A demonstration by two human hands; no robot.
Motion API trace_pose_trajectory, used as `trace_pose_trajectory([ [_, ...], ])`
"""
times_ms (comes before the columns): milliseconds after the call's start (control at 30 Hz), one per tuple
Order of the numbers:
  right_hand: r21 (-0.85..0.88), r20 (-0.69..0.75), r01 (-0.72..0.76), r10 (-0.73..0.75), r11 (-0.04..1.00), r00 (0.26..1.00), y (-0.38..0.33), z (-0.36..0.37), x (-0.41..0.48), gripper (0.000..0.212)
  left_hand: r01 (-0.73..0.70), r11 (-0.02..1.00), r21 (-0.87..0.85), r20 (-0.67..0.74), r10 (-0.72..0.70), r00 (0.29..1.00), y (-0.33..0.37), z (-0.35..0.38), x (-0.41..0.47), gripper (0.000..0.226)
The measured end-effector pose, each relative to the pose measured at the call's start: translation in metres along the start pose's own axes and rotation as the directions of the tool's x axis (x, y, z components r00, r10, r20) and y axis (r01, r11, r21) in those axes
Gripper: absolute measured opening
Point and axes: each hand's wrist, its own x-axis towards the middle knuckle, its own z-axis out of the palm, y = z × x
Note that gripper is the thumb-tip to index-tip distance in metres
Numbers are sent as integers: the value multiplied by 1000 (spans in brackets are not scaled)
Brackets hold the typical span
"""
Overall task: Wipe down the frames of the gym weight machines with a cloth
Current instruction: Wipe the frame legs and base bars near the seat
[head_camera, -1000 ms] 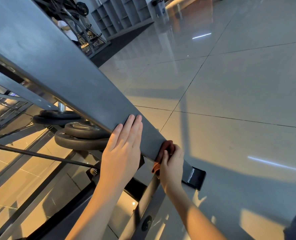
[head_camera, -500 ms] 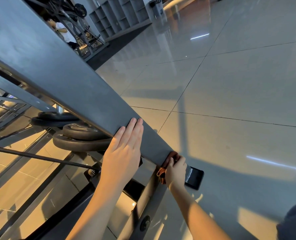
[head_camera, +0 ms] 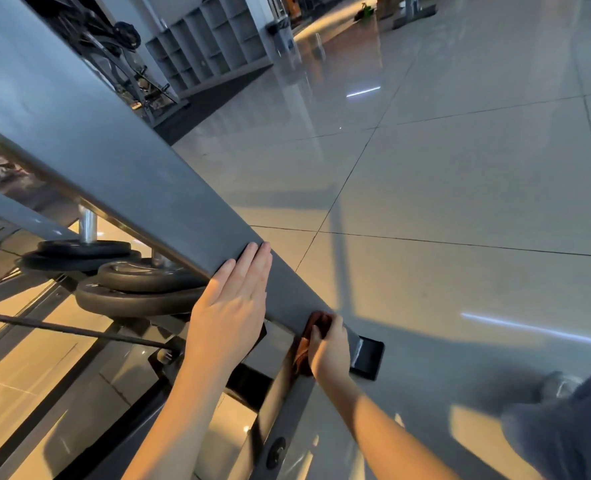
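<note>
A wide grey frame beam (head_camera: 121,161) of a weight machine slopes from the upper left down to a black end cap (head_camera: 368,356) near the floor. My left hand (head_camera: 231,306) rests flat on the beam with straight fingers laid over its edge. Lower down, my right hand (head_camera: 328,348) grips a reddish-brown cloth (head_camera: 316,322) and presses it against the beam's lower end, just above the end cap. Most of the cloth is hidden under that hand.
Black weight plates (head_camera: 138,285) sit on a chrome peg (head_camera: 87,225) behind the beam, with a thin cable (head_camera: 62,329) below them. Glossy grey floor tiles (head_camera: 460,202) spread to the right. Grey cubby shelves (head_camera: 214,46) and another machine stand far back. My clothed knee (head_camera: 571,427) shows lower right.
My right hand has slid the cloth down the beam toward the end cap. My left hand stays flat on the beam.
</note>
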Motion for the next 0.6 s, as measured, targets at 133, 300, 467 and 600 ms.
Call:
trace_pose_trajectory([
  [133, 177, -69, 291, -284, 940, 956, -21, -3, -2, 25, 29, 999, 26, -32, -28, 999, 2, 3, 2, 51],
  [300, 259, -89, 163, -145, 952, 985, -4, 2, 19, 24, 31, 999, 44, -12, -30, 999, 3, 3, 0, 52],
  [467, 186, -94, 189, -174, 964, 980, -33, -3, 21, 33, 5, 998, 56, 34, -6, 999, 2, -1, 2, 53],
  [600, 316, -63, 423, -426, 849, 902, -75, -20, 10, 32, -10, 1000, 19, 97, 8, 995, 1, -11, 4, 49],
])
